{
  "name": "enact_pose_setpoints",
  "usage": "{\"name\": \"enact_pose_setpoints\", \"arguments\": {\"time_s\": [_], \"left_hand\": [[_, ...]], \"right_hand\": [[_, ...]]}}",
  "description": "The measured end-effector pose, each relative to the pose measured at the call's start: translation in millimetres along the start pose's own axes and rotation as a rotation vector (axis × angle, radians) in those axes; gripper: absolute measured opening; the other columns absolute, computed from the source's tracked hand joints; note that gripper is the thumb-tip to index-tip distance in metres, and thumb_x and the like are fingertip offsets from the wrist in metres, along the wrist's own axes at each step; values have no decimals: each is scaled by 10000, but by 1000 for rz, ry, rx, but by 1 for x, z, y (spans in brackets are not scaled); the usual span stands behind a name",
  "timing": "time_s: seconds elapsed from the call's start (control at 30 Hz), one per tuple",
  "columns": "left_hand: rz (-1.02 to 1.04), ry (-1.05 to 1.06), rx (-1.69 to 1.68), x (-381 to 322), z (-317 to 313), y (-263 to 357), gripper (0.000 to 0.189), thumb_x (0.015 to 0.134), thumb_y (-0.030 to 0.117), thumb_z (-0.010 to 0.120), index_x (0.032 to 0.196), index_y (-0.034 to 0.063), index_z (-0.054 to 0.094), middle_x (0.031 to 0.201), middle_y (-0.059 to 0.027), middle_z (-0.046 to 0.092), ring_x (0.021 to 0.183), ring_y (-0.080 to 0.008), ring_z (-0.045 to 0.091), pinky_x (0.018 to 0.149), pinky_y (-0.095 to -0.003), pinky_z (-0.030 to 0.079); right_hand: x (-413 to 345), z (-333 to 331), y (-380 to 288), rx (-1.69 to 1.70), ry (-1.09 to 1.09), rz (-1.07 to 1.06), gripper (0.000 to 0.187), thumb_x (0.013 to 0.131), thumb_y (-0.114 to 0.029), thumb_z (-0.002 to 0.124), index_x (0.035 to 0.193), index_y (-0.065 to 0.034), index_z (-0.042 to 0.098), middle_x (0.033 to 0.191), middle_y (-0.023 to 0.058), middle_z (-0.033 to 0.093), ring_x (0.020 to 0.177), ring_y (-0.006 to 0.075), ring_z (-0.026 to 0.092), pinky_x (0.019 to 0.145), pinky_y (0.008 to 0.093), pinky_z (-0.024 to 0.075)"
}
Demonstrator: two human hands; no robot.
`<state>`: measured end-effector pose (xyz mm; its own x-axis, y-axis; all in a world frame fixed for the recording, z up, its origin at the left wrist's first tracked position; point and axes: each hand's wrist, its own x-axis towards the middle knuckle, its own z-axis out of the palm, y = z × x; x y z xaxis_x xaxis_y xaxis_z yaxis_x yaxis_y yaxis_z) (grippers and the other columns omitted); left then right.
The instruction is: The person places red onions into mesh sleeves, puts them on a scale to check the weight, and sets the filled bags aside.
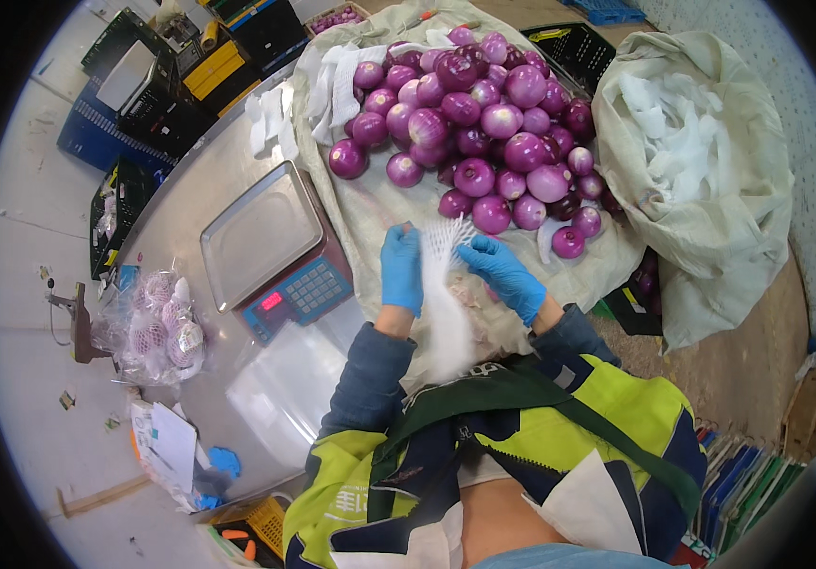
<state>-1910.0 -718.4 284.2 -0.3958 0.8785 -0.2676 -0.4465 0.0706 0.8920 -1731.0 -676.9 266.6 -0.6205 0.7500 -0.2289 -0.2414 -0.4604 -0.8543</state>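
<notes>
A white foam net sleeve (445,299) hangs down between my two hands, its mesh spread at the top and its lower end blurred. My left hand (402,269), in a blue glove, grips the sleeve's upper left edge. On the other side my right hand (504,274), gloved alike, pinches its upper right edge. Just beyond the hands lies a large heap of peeled red onions (472,128) on a pale woven sack cloth (372,213). More flattened foam net sleeves (342,85) lie at the heap's left.
Left of the cloth stands a digital scale (262,238) with a lit display. Clear plastic bags (287,384) lie below it, near a bag of netted onions (164,327). To the right, a woven sack (706,235) holds white foam nets. Black crates (155,107) stand beyond the metal table (226,160).
</notes>
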Motion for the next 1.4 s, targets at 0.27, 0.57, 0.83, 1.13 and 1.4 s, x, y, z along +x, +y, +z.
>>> {"name": "enact_pose_setpoints", "arguments": {"time_s": [0.27, 0.57, 0.83, 1.13, 1.4], "left_hand": [[-426, -548, 199, -27, 13, -30, 447, 883, 66, 588, 1314, 2, 486, 1148, -54, 600, 1000, -138, 582, 874, -281, 480], [294, 209, 101, 173, 65, -21, 397, 803, 63, 677, 1162, 75, 508, 959, -62, 582, 823, -166, 594, 710, -278, 498], [231, -5, 153, 203, 73, -10, 675, 785, 46, 686, 1394, 92, 399, 1223, -106, 573, 1021, -214, 620, 873, -319, 524], [-221, -132, -424, 115, -8, 0, 415, 971, 413, 470, 1231, 105, 570, 1180, -73, 626, 1043, -231, 611, 950, -383, 493], [-225, -410, -389, -20, -71, -12, 288, 944, 7, 414, 1196, -34, 547, 1153, -137, 626, 983, -206, 636, 883, -341, 536]], "right_hand": [[-2, -40, -12, 401, -36, 179, 250, 920, -191, 619, 1118, -40, 596, 1135, -2, 602, 1025, 152, 565, 934, 296, 441], [124, -37, -138, -1393, 479, -778, 551, 829, -120, 597, 1330, -337, 522, 1209, 143, 529, 862, 302, 638, 736, 359, 518], [189, -47, -136, -1685, 412, -482, 486, 829, -147, 615, 1297, -262, 558, 1163, 149, 587, 795, 286, 663, 685, 361, 534], [122, -35, -87, -246, -38, -43, 478, 863, -174, 702, 1280, -6, 539, 1175, 68, 609, 1024, 136, 586, 893, 260, 483], [26, -18, 20, 315, -89, 499, 403, 978, -378, 512, 1122, -21, 628, 1058, 47, 681, 922, 128, 624, 868, 297, 499]]}}
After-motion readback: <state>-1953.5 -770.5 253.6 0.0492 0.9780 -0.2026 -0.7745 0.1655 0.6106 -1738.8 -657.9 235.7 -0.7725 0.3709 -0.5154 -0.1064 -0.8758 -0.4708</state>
